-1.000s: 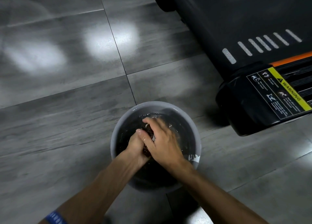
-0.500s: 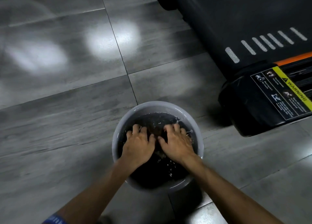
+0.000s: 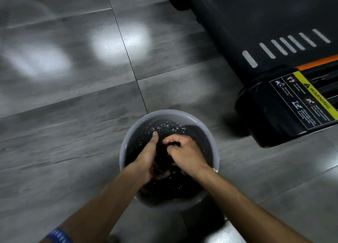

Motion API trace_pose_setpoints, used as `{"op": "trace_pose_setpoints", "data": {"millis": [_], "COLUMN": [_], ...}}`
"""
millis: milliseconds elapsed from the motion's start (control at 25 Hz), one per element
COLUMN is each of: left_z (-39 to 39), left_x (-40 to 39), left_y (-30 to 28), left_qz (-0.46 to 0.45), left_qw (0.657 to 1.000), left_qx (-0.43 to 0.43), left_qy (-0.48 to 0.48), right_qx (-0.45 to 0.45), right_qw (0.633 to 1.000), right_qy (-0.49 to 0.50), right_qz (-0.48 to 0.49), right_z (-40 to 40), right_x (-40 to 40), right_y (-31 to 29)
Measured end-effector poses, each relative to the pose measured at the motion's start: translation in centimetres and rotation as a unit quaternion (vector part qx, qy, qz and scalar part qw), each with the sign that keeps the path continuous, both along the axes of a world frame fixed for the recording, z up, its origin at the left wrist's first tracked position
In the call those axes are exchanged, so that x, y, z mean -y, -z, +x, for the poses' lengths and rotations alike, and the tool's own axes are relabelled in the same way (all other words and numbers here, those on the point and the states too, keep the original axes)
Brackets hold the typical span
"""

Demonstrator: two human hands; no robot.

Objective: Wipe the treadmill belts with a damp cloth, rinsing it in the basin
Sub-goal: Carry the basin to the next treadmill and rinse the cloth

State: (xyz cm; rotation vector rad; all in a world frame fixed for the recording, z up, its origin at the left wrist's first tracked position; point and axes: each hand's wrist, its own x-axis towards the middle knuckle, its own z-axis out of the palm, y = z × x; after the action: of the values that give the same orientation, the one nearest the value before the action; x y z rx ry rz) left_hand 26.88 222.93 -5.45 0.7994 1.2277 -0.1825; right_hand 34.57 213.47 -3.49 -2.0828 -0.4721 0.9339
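Both my hands are down in the basin, which I use here as the landmark for everything else. My left hand and my right hand are curled round the dark cloth, bunched up between them just above the water. I hold it there, over the middle of the basin, so that what runs out of it falls back in and not on the floor. The two hands press in from either side, which I judge to be a scrubbing or wringing grip; this looks like the rinsing step, with the wiping to follow. How much of the cloth sits under the surface I cannot tell, since cloth and water are both dark. The water is broken into small bright ripples on the far side of my fingers.

The treadmill stands beyond the basin and to its right, near but apart from it, close enough to reach without carrying a dripping cloth far. On its black end cap is a label with a yellow strip that reads "WARNING" beside a triangle sign; the small white print and pictograms next to it are too fine to read. An orange strip runs along the frame past the label. A blue wristband shows on my left forearm, on the near side of the basin.
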Motion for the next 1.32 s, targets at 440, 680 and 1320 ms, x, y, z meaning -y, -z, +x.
{"op": "trace_pose_setpoints", "data": {"millis": [440,680,1320], "left_z": [-0.5,0.4,-1.0], "left_x": [0.9,0.9,-0.8], "left_y": [-1.1,-0.1,1.9], "left_qz": [0.048,0.163,0.034], "left_qw": [0.978,0.981,0.999], "left_qx": [0.159,0.043,0.024], "left_qy": [-0.128,-0.094,0.021], "right_qx": [0.107,0.216,0.063], "right_qw": [0.985,0.971,0.997], "right_qy": [-0.117,-0.103,-0.038], "right_qz": [0.069,0.021,-0.032], "right_z": [-3.5,-2.0,-0.8], "right_x": [-0.6,0.2,-0.4], "right_y": [-0.8,1.6,0.3]}}
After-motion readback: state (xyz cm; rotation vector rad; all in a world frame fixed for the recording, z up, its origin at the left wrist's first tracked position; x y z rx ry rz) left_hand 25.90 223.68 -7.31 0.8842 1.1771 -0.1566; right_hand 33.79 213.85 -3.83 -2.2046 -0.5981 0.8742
